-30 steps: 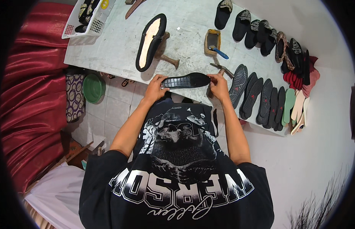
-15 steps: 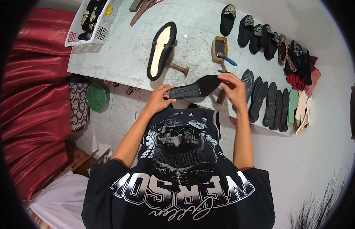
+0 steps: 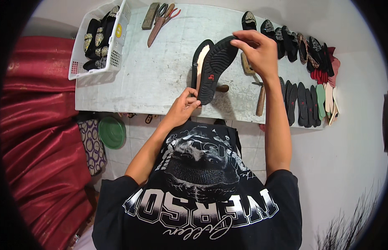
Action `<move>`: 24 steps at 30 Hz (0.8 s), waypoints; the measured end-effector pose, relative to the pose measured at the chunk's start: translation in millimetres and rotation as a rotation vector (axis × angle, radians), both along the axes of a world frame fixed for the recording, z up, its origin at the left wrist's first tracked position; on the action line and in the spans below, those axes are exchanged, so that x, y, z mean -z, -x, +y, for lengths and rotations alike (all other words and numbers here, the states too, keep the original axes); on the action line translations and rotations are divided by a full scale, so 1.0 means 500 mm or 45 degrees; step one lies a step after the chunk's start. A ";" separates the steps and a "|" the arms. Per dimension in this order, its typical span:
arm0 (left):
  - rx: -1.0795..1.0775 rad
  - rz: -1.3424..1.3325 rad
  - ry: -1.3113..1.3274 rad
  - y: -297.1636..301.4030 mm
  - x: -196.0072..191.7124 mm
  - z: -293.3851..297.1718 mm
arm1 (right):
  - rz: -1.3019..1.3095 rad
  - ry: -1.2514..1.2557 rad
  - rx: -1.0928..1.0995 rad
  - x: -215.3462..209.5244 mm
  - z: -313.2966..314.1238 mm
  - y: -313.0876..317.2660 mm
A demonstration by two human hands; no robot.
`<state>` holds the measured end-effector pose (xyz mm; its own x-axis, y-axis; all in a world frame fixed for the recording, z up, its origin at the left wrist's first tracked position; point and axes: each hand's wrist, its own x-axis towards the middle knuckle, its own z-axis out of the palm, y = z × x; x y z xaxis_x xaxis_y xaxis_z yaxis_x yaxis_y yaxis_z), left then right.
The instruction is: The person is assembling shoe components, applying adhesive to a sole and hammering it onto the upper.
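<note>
A black shoe sole (image 3: 215, 68) with its ridged tread up is held between my two hands, over the table. My left hand (image 3: 183, 109) pinches its narrower heel end at the lower left. The wider toe end is gripped by the fingers and thumb of my right hand (image 3: 259, 51). Under and just left of the sole, an upturned black shoe (image 3: 200, 58) shows a strip of its pale bottom; the rest is covered. I cannot tell whether sole and shoe touch. A brown stand end (image 3: 223, 88) pokes out beside them.
A hammer (image 3: 260, 100) lies right, below a glue tray (image 3: 246, 66) partly behind my hand. Finished shoes (image 3: 290, 43) and loose soles (image 3: 303, 104) line the table's right side. A white basket (image 3: 115, 54) of shoes, a sheathed knife (image 3: 155, 31) and a block (image 3: 150, 16) sit far left.
The sole has gone from near the table's front edge up over the upturned shoe, turned more upright, tread now facing up. My right hand has risen; my view has shifted.
</note>
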<state>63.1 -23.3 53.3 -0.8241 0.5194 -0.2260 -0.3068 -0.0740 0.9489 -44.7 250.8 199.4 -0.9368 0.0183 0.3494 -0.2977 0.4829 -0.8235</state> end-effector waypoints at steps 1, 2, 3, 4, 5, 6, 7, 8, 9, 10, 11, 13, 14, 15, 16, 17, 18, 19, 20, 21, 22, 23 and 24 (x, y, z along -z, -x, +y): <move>0.033 -0.104 -0.073 0.004 0.002 -0.006 | -0.063 -0.012 0.002 0.018 -0.012 0.021; 0.013 -0.149 -0.114 0.005 0.003 -0.010 | -0.127 -0.022 0.003 0.040 -0.020 0.041; 0.026 -0.146 -0.117 0.009 0.012 -0.019 | -0.123 -0.025 0.015 0.066 -0.027 0.062; 0.045 0.023 0.018 0.014 0.025 -0.025 | -0.151 -0.030 0.006 0.097 -0.028 0.079; 0.063 0.192 0.151 0.017 0.031 -0.028 | -0.180 -0.034 -0.004 0.129 -0.028 0.092; 0.006 0.064 0.209 0.019 0.011 -0.025 | -0.206 -0.049 0.028 0.159 -0.029 0.102; 0.009 0.068 0.203 0.021 0.014 -0.029 | -0.259 -0.053 0.079 0.176 -0.044 0.108; -0.034 -0.069 0.139 0.023 0.021 -0.030 | -0.287 -0.054 0.112 0.192 -0.056 0.114; -0.072 -0.208 0.077 0.025 0.029 -0.031 | -0.316 -0.053 0.147 0.209 -0.065 0.119; -0.066 -0.203 0.071 0.028 0.034 -0.030 | -0.332 -0.059 0.174 0.225 -0.070 0.124; -0.093 -0.228 0.069 0.029 0.039 -0.028 | -0.341 -0.114 0.183 0.238 -0.070 0.128; -0.132 -0.252 0.065 0.025 0.052 -0.029 | -0.375 -0.053 0.204 0.249 -0.077 0.133; -0.144 -0.246 0.067 0.024 0.058 -0.029 | -0.372 -0.055 0.200 0.254 -0.079 0.134; -0.157 -0.240 0.069 0.023 0.061 -0.028 | -0.381 -0.063 0.209 0.259 -0.080 0.136; -0.164 -0.237 0.066 0.022 0.064 -0.027 | -0.390 -0.069 0.219 0.264 -0.080 0.137; -0.164 -0.237 0.096 0.021 0.067 -0.026 | -0.388 -0.071 0.213 0.270 -0.079 0.137; -0.163 -0.237 0.125 0.020 0.068 -0.024 | -0.386 -0.047 0.211 0.277 -0.077 0.136; -0.167 -0.235 0.124 0.020 0.068 -0.023 | -0.384 -0.022 0.209 0.284 -0.075 0.135; -0.155 -0.224 0.171 0.019 0.069 -0.022 | -0.364 0.006 0.205 0.292 -0.075 0.136; -0.149 -0.215 0.218 0.018 0.071 -0.023 | -0.364 0.005 0.197 0.289 -0.080 0.135; -0.157 -0.215 0.218 0.017 0.073 -0.024 | -0.355 0.030 0.186 0.286 -0.085 0.132; -0.140 -0.225 0.253 0.017 0.076 -0.026 | -0.347 0.055 0.176 0.283 -0.090 0.129; -0.121 -0.234 0.287 0.017 0.076 -0.024 | -0.293 0.060 0.175 0.287 -0.093 0.126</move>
<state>54.6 -35.3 15.2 -0.8013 0.3620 -0.4763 -0.4765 0.0955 0.8740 -107.7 204.6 55.8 -0.9791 0.1616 0.1236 -0.0348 0.4653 -0.8845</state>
